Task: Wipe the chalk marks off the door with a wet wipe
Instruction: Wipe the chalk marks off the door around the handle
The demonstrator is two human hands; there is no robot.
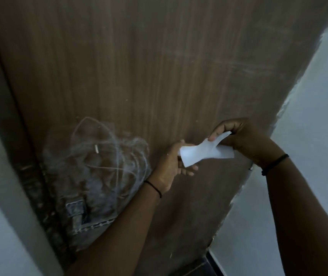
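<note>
Low on the left of the brown wooden door (159, 66), white chalk marks (99, 156) sprawl in loops and smears. Just right of them, the left hand (171, 166) and right hand (238, 136) together pinch a white wet wipe (203, 153), stretched between them in front of the door, near a pale wall (318, 116).

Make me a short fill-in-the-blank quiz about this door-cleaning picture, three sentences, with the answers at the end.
1. The white wet wipe is held between ____ hands, the left hand and the right hand.
2. The chalk marks sit on the brown door, to the ____ of the hands.
3. Each wrist wears a thin ____ band.

Answers: both; left; black
</note>
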